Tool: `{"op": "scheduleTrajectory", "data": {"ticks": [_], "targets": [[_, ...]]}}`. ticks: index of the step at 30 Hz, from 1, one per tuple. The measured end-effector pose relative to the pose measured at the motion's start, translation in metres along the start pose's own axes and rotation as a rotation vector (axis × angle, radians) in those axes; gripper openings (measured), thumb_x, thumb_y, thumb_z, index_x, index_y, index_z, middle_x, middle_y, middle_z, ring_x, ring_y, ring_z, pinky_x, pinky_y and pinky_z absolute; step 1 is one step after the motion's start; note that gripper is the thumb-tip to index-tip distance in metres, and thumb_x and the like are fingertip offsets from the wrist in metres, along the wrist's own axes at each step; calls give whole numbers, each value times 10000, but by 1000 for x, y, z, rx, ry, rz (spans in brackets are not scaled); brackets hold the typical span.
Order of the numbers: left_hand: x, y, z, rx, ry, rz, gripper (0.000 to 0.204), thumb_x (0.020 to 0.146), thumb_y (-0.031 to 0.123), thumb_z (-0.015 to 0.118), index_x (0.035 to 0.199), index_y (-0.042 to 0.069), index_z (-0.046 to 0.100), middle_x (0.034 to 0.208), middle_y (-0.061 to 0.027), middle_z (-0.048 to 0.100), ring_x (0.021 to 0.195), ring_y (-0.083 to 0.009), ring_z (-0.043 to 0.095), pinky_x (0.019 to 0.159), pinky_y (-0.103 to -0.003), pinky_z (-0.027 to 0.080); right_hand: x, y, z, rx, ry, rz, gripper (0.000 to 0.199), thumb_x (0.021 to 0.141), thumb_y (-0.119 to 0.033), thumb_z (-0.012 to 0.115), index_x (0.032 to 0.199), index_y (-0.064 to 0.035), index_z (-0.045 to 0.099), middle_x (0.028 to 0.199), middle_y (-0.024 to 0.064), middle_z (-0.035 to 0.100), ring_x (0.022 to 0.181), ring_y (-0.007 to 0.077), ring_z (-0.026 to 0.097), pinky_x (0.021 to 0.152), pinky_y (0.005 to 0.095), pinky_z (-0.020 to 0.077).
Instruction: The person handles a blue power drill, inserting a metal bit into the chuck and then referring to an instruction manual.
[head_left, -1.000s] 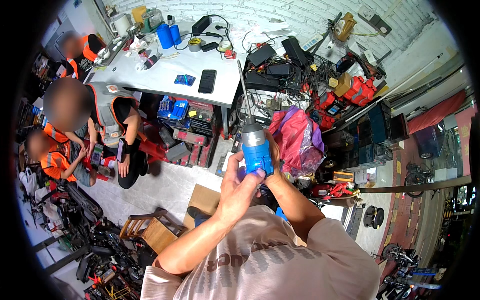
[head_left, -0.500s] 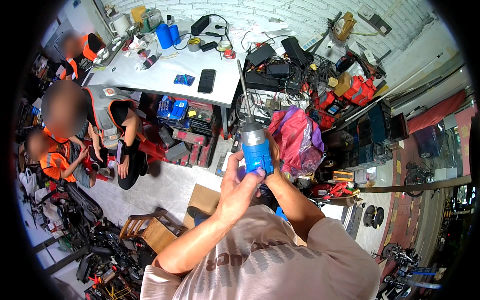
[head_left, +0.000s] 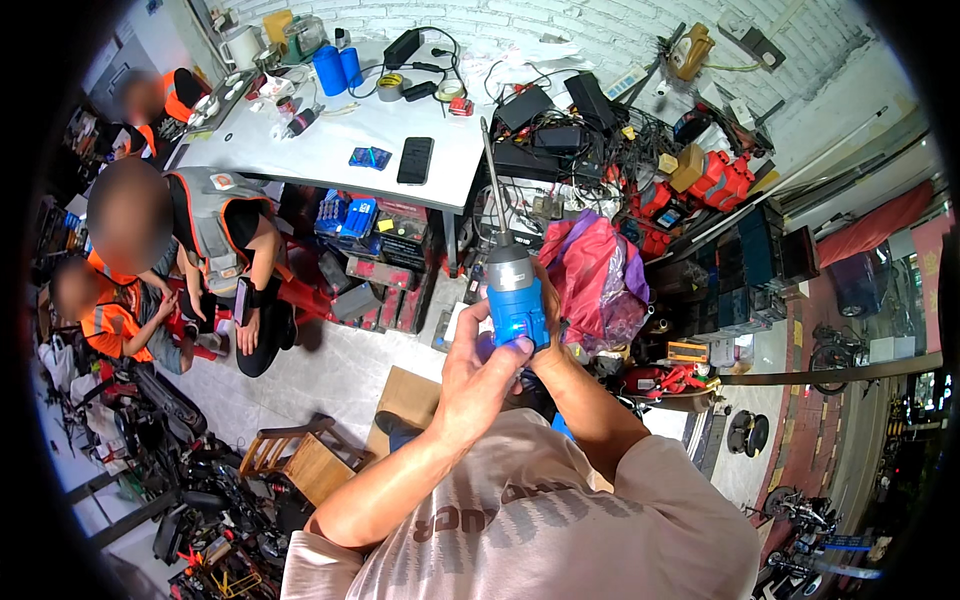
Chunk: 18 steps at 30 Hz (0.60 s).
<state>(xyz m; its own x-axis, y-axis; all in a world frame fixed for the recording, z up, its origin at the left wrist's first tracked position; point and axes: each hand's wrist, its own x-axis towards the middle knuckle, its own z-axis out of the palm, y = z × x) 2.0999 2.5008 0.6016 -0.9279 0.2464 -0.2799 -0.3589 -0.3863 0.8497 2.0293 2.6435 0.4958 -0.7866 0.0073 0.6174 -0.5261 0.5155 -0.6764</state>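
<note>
A blue cordless drill (head_left: 518,303) with a grey-black nose is held up in front of my chest. Its long thin bit (head_left: 494,185) points away from me, toward the table. My left hand (head_left: 474,362) is closed around the drill's left and near side, its thumb pressed on the lit rear of the blue body. On the other side my right hand (head_left: 549,325) wraps the drill; most of its fingers are hidden behind the tool.
A white table (head_left: 270,160) ahead carries a phone (head_left: 415,160), tape rolls and blue cylinders. Tangled cables and black adapters (head_left: 540,140) pile up at its right, beside a red-purple bag (head_left: 595,280). Seated people in vests (head_left: 222,220) are at left, near a wooden chair (head_left: 310,465).
Almost nothing differs. The drill and both hands keep the same grip, with only a very slight shift of the view.
</note>
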Motion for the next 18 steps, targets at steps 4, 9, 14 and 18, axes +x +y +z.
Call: {"op": "scheduleTrajectory", "data": {"ticks": [4,9,14,18], "targets": [[-1,0,1,31,13,-11,577,986,219,710,1466,66,429,1007,-61,658,749,-93,584,609,-252,510,-5,8,4,46,-4,75,499,770,-308,862,1180,-75,697,1198,158,670,1072,359,676,899,458,561],[-1,0,2,36,13,-7,584,986,227,714,1469,66,428,1006,-60,658,748,-90,585,604,-251,508,-4,5,-1,-64,-9,-56,479,780,-312,850,1167,-71,704,1199,161,672,1070,363,672,904,454,557],[-2,-2,4,26,14,-2,583,985,234,715,1463,64,428,1000,-59,660,732,-90,582,598,-250,506,-1,-3,-6,-50,-39,20,443,773,-287,846,1133,-74,697,1168,156,669,1063,363,673,890,458,557],[-1,-2,3,32,12,-5,577,985,236,716,1457,62,431,995,-60,662,719,-89,578,594,-251,503,0,-3,-5,-62,-21,-10,449,771,-280,845,1131,-69,677,1138,149,666,1021,361,683,857,459,562]]}}
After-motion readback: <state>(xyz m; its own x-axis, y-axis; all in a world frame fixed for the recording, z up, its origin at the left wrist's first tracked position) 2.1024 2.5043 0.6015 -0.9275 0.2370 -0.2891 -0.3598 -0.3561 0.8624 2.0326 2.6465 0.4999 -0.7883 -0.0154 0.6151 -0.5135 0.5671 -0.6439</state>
